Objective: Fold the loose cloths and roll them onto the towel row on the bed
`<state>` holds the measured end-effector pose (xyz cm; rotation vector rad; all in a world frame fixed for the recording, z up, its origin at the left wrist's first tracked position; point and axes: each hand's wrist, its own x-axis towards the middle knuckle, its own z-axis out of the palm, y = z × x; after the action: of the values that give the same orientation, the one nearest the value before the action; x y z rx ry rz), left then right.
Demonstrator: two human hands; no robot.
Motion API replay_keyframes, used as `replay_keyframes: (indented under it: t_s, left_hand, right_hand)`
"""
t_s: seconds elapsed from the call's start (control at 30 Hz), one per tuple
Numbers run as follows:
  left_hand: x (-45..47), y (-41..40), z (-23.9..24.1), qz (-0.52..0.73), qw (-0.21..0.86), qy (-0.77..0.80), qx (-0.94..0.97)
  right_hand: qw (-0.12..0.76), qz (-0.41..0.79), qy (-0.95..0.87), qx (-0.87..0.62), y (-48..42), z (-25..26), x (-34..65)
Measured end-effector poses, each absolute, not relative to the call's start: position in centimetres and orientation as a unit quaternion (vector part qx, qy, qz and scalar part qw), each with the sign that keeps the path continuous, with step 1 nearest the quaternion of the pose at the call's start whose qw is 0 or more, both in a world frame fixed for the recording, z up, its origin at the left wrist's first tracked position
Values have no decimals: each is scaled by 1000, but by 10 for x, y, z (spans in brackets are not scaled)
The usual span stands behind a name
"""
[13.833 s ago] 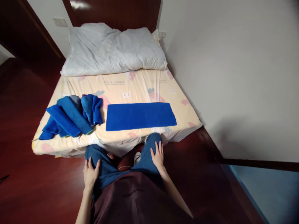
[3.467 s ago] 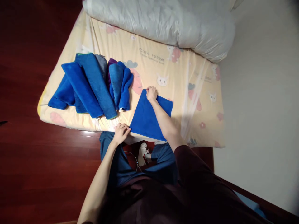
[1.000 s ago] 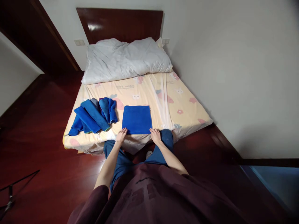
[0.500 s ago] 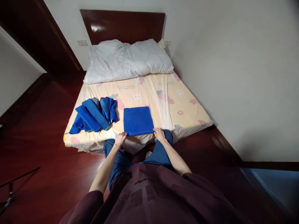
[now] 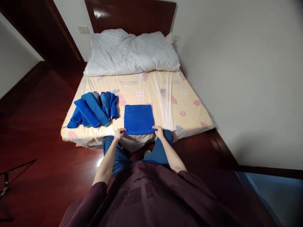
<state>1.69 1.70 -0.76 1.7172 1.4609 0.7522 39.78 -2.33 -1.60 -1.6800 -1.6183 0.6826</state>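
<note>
A blue towel (image 5: 139, 119), folded into a flat square, lies near the front edge of the bed (image 5: 189, 110). My left hand (image 5: 119, 133) pinches its near left corner between thumb and fingers. At the near right corner, my right hand (image 5: 158, 131) grips the towel the same way. To the left of the square lies a loose pile of towels (image 5: 94, 108), mostly blue, with some grey and purple showing between them; neither hand touches it.
A white quilt (image 5: 132, 53) is bunched across the far end, against the dark wooden headboard (image 5: 134, 15). A wall (image 5: 232, 78) runs along the right side. On the floor at lower left stands a thin black metal frame (image 5: 17, 167).
The view has tilted down slightly, so the bed sits higher in the picture. Both hands stay at the towel's near corners, and its near edge now lies flatter.
</note>
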Motion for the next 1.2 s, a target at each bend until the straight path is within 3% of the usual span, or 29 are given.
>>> replay_keyframes:
  t_s: [0.17, 0.47, 0.93, 1.2]
  left_hand:
    - [13, 18, -9, 303, 402, 584, 636]
    - [13, 12, -9, 324, 402, 611, 600]
    - [14, 26, -19, 313, 364, 688, 544]
    - [17, 30, -23, 295, 355, 716, 524]
  right_hand:
    - [403, 298, -574, -648, -21, -24, 396]
    - [430, 247, -527, -690, -23, -37, 394]
    - [430, 245, -462, -736, -9, -32, 387]
    - [387, 235, -434, -779, -5, -26, 382]
